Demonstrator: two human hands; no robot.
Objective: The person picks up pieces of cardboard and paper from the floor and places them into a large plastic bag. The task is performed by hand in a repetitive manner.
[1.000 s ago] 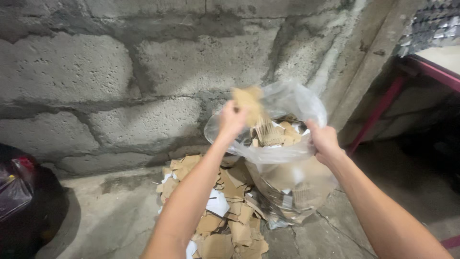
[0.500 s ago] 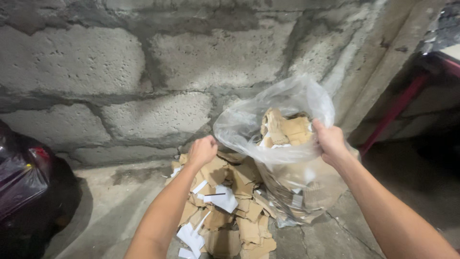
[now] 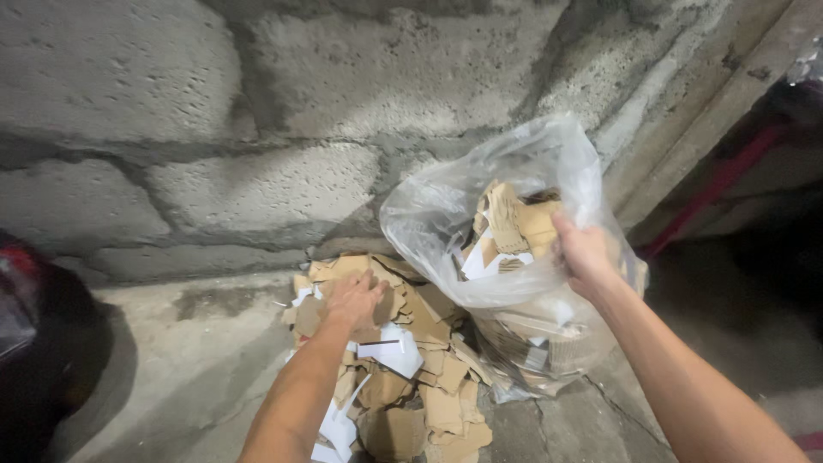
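A clear plastic bag (image 3: 514,231), stuffed with torn cardboard, stands on the concrete floor (image 3: 171,369) by a block wall (image 3: 257,129). The right hand (image 3: 583,253) grips its rim. The left hand (image 3: 353,296) presses, fingers curled, onto the cardboard scrap pile (image 3: 420,394) beside it.

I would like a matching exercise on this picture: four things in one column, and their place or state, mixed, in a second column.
1. left hand
2. right hand
3. clear plastic bag
4. block wall

a. grey and rough, behind everything
b. resting on the heap of cardboard scraps on the floor
c. gripping the bag's rim
d. held open, partly filled with cardboard

Pairs: 1-b, 2-c, 3-d, 4-a
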